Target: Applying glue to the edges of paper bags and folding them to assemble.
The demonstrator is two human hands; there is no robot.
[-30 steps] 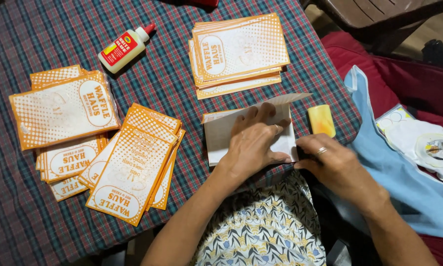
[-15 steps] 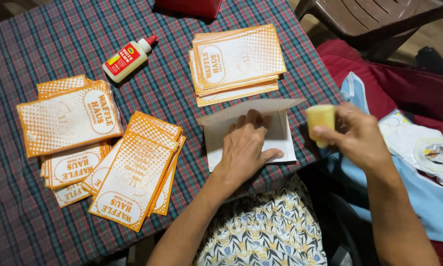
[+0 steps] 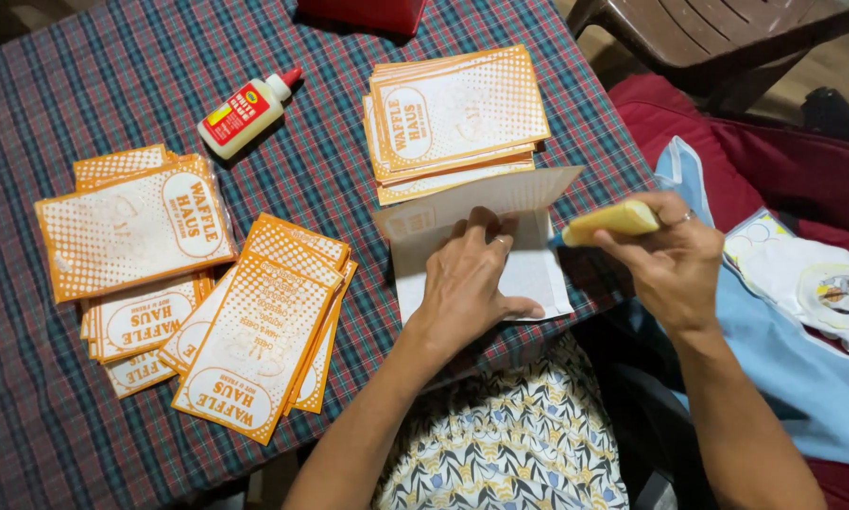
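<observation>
Near the centre of the frame, the left hand (image 3: 467,283) lies flat, palm down and fingers spread, pressing a white paper bag (image 3: 500,260) on the plaid tablecloth (image 3: 56,104); the bag's top flap (image 3: 486,200) stands folded up just above the fingertips. The right hand (image 3: 675,264), right of centre, is closed around a yellow sponge (image 3: 611,222), its tip pointing left at the bag's right edge. An orange-printed stack (image 3: 457,118) sits above the bag, a fanned pile (image 3: 259,331) lies left of centre, and another stack (image 3: 136,236) is at far left. A glue bottle (image 3: 245,113) lies at upper left. A blue cloth (image 3: 774,349) is at right.
</observation>
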